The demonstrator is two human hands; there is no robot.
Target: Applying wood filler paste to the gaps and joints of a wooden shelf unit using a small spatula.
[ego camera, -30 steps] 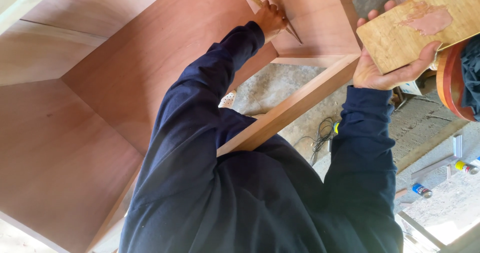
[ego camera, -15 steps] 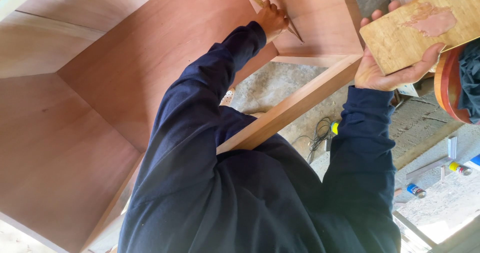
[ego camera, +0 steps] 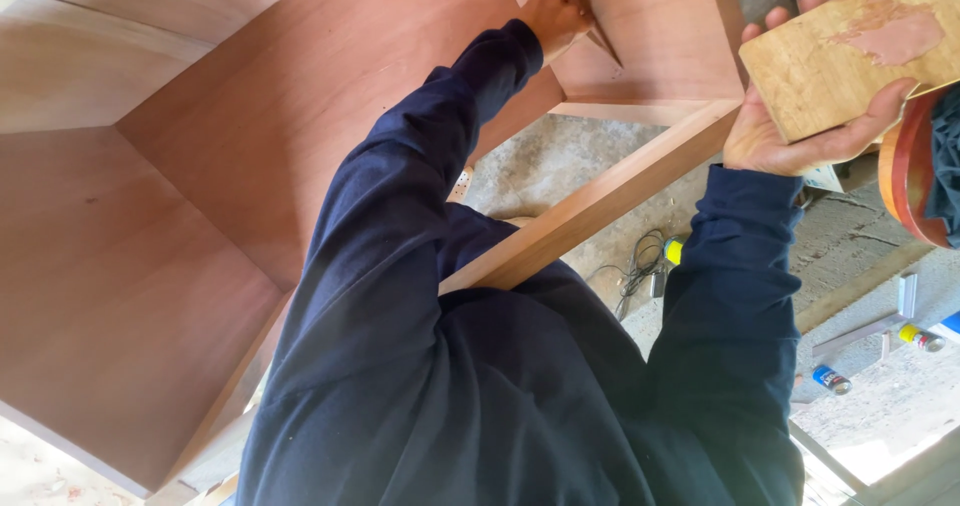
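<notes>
- Hands work at a reddish-brown plywood cabinet [ego camera: 300, 166], open-fronted, with a pale wooden front rail [ego camera: 600, 206].
- Left hand [ego camera: 553, 14], above that rail, is closed round a thin flat wooden stick [ego camera: 604, 44], whose tip rests against the cabinet's inner corner.
- Right hand [ego camera: 800, 131], right of the rail, grips a pale square wooden board smeared with pinkish-brown paste [ego camera: 850, 51] from below.
- Compared with a second ago, both hands sit almost where they were; the stick has barely shifted, suggesting slow work along that corner.
- Small spray cans [ego camera: 830, 378] lie on concrete below the rail.
</notes>
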